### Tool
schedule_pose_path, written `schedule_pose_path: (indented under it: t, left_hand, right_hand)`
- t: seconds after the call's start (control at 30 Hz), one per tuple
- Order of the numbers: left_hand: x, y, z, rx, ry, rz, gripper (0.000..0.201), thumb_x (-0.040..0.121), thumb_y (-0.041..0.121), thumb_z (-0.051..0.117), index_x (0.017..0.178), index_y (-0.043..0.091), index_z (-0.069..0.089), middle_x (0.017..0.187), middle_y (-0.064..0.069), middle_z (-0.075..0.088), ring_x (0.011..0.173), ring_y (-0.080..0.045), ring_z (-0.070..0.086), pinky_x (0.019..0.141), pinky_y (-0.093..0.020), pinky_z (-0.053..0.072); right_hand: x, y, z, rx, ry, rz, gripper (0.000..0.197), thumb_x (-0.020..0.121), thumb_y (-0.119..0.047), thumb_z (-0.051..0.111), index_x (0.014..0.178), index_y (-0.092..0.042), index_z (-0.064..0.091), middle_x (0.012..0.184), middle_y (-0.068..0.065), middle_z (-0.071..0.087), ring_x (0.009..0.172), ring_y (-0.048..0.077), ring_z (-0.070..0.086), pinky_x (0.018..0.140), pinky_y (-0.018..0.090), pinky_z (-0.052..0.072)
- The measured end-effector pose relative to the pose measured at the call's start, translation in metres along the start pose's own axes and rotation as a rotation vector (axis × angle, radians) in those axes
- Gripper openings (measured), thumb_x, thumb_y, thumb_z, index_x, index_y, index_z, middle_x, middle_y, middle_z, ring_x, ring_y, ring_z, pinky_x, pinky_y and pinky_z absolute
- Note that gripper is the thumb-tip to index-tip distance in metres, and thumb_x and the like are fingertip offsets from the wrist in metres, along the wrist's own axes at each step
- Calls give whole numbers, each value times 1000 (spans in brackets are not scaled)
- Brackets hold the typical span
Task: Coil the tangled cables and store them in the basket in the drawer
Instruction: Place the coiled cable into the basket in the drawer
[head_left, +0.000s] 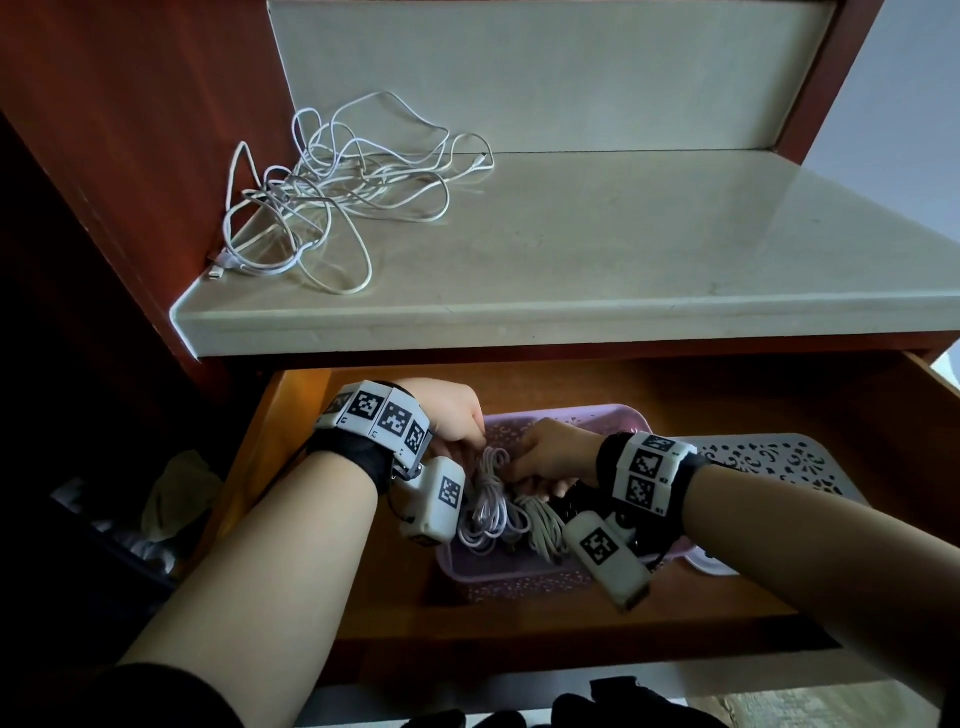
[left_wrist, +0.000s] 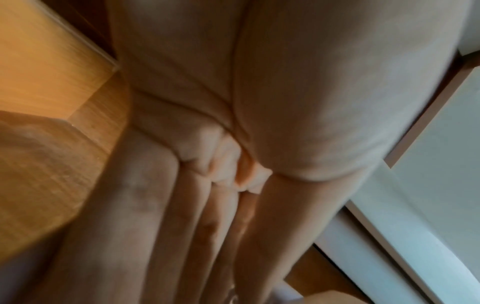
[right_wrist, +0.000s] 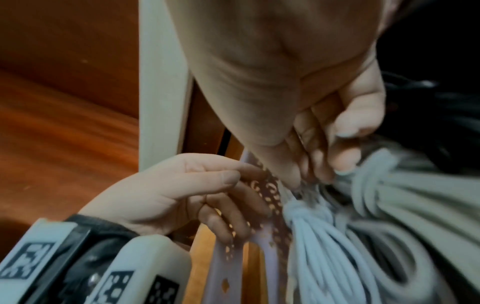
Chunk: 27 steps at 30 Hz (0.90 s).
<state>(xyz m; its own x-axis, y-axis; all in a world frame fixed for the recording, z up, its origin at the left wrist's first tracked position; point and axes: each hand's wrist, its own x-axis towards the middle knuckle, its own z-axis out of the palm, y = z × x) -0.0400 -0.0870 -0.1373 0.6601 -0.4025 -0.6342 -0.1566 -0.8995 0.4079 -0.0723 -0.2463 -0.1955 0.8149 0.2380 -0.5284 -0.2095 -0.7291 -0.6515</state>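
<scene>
A lilac perforated basket sits in the open wooden drawer. Inside it lie a white coiled cable, a beige coiled cable and some black cable. My right hand pinches the knotted top of the white coil between thumb and curled fingers, next to the beige coil. My left hand hovers at the basket's far left, fingers nearly straight and resting against the basket wall, holding nothing. A tangle of white cables lies on the countertop.
The pale stone countertop overhangs the back of the drawer. A grey-white perforated basket or lid lies to the right of the lilac one. A reddish wooden panel stands on the left, with cloth items below it.
</scene>
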Motion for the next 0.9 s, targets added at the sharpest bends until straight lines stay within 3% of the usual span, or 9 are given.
schedule_pose_path:
  t: [0.17, 0.27, 0.33, 0.4, 0.47, 0.6, 0.73, 0.9]
  left_hand:
    - [-4, 0, -11, -197, 11, 76, 19, 96, 12, 52, 100, 1, 68, 87, -13, 73, 83, -28, 71, 75, -34, 57]
    - [-9, 5, -23, -212, 28, 97, 19, 95, 9, 52, 104, -2, 66, 80, -6, 72, 66, -15, 70, 67, -28, 55]
    - [-16, 9, -32, -220, 23, 102, 13, 94, 7, 54, 97, -2, 63, 75, -5, 70, 60, -14, 68, 60, -26, 53]
    - [-23, 9, -41, -262, 25, 115, 11, 94, 5, 53, 85, 3, 58, 74, -8, 69, 60, -18, 68, 61, -30, 53]
    - [-31, 9, -51, -289, 41, 125, 11, 96, 5, 52, 85, 5, 54, 77, -12, 68, 61, -20, 67, 65, -36, 53]
    - [-61, 9, -82, -254, 131, 141, 9, 97, 11, 53, 90, 5, 55, 81, -10, 67, 66, -19, 65, 64, -30, 52]
    - [-90, 5, -119, -197, 261, 142, 16, 98, 14, 52, 105, 1, 55, 86, -8, 68, 74, -20, 66, 70, -30, 55]
    - [-104, -8, -156, -288, 508, 125, 9, 98, 10, 49, 100, 3, 56, 81, -8, 67, 62, -13, 65, 54, -19, 52]
  right_hand:
    - [-14, -22, -22, -138, 25, -178, 23, 88, -17, 65, 65, -14, 61, 52, -7, 61, 44, 3, 56, 47, 16, 47]
    - [-26, -46, -39, -319, -41, -297, 17, 90, -25, 61, 88, -10, 69, 79, 0, 68, 64, 6, 60, 66, 21, 50]
    - [-31, -62, -54, -392, -67, -335, 18, 91, -29, 61, 93, -13, 68, 86, -1, 69, 72, 6, 58, 73, 23, 48]
    - [-37, -77, -70, -357, -113, -342, 14, 92, -26, 60, 90, -14, 67, 77, -7, 67, 69, 6, 59, 71, 20, 48]
    - [-41, -91, -89, -335, -137, -354, 20, 93, -22, 59, 93, -4, 68, 72, -6, 67, 67, 8, 62, 69, 22, 51]
    - [-48, -122, -128, -353, -153, -371, 21, 94, -18, 55, 98, 1, 65, 91, 13, 70, 76, 18, 66, 75, 30, 53]
    - [-44, -159, -153, -367, -48, -418, 23, 93, -21, 57, 100, -2, 67, 98, 12, 71, 80, 17, 67, 73, 26, 55]
    - [-18, -202, -155, -436, 29, -440, 22, 94, -20, 56, 100, -2, 66, 92, 7, 69, 80, 17, 65, 71, 25, 54]
